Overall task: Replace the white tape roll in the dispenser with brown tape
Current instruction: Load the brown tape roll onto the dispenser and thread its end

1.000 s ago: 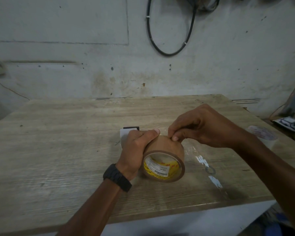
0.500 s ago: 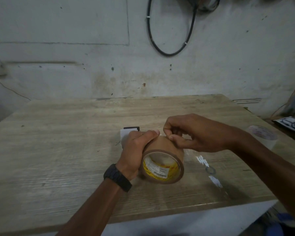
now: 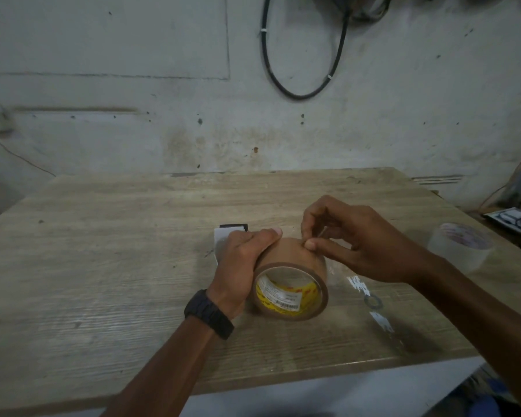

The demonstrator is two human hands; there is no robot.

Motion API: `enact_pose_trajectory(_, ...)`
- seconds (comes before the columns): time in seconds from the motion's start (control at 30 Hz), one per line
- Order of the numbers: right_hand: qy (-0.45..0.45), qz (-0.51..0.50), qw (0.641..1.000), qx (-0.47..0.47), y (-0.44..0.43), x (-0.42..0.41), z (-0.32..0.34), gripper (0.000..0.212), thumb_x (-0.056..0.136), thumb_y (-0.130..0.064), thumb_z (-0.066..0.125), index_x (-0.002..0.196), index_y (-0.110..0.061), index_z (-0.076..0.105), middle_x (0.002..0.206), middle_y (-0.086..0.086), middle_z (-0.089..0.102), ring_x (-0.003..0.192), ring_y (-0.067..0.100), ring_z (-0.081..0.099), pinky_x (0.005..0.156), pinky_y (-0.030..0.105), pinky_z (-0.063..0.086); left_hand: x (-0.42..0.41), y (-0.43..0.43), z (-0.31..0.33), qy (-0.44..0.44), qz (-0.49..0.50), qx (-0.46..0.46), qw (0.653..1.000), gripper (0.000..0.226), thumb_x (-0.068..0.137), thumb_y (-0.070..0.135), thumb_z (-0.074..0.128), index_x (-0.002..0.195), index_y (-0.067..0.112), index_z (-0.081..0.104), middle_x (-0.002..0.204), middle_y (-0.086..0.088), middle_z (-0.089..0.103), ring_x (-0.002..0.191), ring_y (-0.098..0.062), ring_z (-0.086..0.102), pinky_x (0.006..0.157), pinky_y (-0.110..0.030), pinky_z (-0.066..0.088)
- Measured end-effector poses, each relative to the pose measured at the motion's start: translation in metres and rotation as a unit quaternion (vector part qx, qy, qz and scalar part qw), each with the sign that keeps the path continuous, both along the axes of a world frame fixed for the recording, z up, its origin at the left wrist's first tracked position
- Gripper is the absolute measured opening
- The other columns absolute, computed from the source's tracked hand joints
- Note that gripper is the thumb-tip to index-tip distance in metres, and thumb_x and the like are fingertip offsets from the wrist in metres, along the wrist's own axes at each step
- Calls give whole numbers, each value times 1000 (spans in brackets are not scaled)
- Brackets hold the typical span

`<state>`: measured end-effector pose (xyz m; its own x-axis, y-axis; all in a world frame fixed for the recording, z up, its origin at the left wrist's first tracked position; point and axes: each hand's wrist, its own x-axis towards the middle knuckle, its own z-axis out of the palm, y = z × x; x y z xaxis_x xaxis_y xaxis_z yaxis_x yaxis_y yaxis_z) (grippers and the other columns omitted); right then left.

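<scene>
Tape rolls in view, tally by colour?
Brown tape roll: 1, gripped by the left hand, right hand pinching at its surface
White tape roll: 1, on the table's right side
Total: 2

My count: two hands (left hand point(image 3: 243, 260), right hand point(image 3: 366, 246)), two rolls (brown roll point(image 3: 287, 254), white roll point(image 3: 460, 248)), one watch point(image 3: 209, 315), one table point(image 3: 103, 266).

Tape roll point(image 3: 292, 257) being held over the surface point(image 3: 103, 266); dispenser point(image 3: 221, 236) lying just behind it, leftward; second roll point(image 3: 460, 245) sitting well to its right.
</scene>
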<state>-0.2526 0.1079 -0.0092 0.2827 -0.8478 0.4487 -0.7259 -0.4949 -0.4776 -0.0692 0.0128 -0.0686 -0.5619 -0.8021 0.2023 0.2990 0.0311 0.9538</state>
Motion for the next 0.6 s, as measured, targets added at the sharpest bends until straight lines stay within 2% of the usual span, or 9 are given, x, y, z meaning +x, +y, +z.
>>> enact_pose_trajectory(0.1,18,5,1000,-22,-2,-1,3,23,92,-13,69,115,-16,69,97,-3,71,91,13,71,79,30,60,0,1,0,-7,-7,-4,1000,33,85,31,66,56,16,70,53,-4,61,46,-16,56,47,-25,46)
enact_pose_trajectory(0.23,27,-4,997,-65,-5,-1,4,12,85,-7,76,97,-8,79,91,1,78,83,11,74,71,34,61,0,2,1,-15,-4,-18,1000,38,88,29,64,53,18,70,49,1,62,44,-12,57,46,-21,46)
enact_pose_trajectory(0.4,96,-7,991,-96,-3,3,6,7,89,-10,73,95,-12,77,89,-1,74,80,8,69,71,23,56,-1,1,-1,-15,4,-11,1000,40,90,27,66,50,20,68,50,1,60,45,-12,57,47,-23,47)
enact_pose_trajectory(0.5,140,-18,984,-109,-1,3,4,9,94,-16,65,96,-11,73,90,-1,70,80,10,64,70,26,53,-3,0,-2,-12,22,4,1000,35,84,31,69,51,20,66,52,-2,59,47,-16,55,49,-26,46)
enact_pose_trajectory(0.6,148,-29,982,-110,2,0,1,9,96,-16,60,96,-13,69,91,-3,66,81,10,60,70,28,51,-5,0,-2,-5,29,14,999,35,84,31,69,52,17,65,51,-2,58,46,-15,54,47,-25,46)
